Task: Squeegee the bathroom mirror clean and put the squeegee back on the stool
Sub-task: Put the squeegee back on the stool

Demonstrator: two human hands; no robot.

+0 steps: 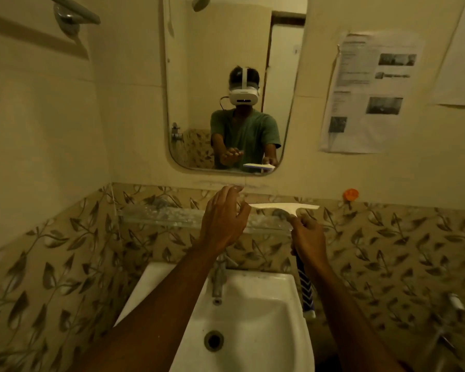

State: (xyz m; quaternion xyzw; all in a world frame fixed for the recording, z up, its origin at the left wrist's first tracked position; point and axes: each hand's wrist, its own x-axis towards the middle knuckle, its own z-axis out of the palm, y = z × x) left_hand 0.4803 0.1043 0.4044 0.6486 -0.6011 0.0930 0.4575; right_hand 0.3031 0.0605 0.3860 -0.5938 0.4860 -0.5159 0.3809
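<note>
Two hands (222, 226) (310, 238), one squeegee (286, 209), one mirror (234, 49)

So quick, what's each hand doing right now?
Left hand: open, fingers spread, holding nothing, beside the blade's end.
Right hand: closed around the handle of the squeegee.

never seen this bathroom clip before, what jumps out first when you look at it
First, the two bare forearms reaching over the white sink: the right hand grips a squeegee by its handle, blade level just below the mirror, while the left hand hovers open beside the blade's left end. Next comes the mirror itself, centre top, reflecting the person in a white headset. To its right, printed sheets hang on the wall.
</note>
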